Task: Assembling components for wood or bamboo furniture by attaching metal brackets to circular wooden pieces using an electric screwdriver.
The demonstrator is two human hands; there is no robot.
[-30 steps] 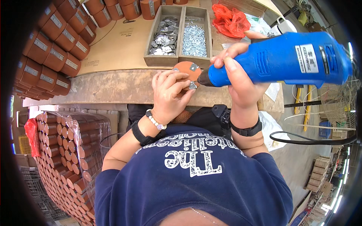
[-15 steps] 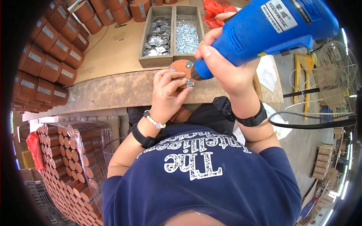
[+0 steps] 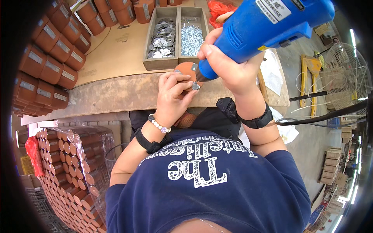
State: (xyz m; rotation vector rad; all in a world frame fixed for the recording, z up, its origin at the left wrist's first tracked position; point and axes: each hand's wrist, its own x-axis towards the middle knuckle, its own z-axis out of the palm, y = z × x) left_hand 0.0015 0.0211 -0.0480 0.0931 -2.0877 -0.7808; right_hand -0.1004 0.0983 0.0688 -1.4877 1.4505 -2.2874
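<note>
Fingers (image 3: 182, 78) of the left hand (image 3: 171, 93) are gripping a brown disc (image 3: 184, 69) near the tabletop's (image 3: 116, 95) front edge; the right hand (image 3: 237, 73) is clutching a blue power tool (image 3: 264, 29), whose dark tip (image 3: 200, 74) is apparently touching the disc.

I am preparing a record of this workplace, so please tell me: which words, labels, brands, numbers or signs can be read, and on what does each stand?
Wording is not copied here, only where it stands:
Navy shirt: large white lettering, clear but upside down.
Blue power tool: white label, its bold dark characters legible, its smaller print not.
Cardboard sheet: faint print, too small to read.
</note>
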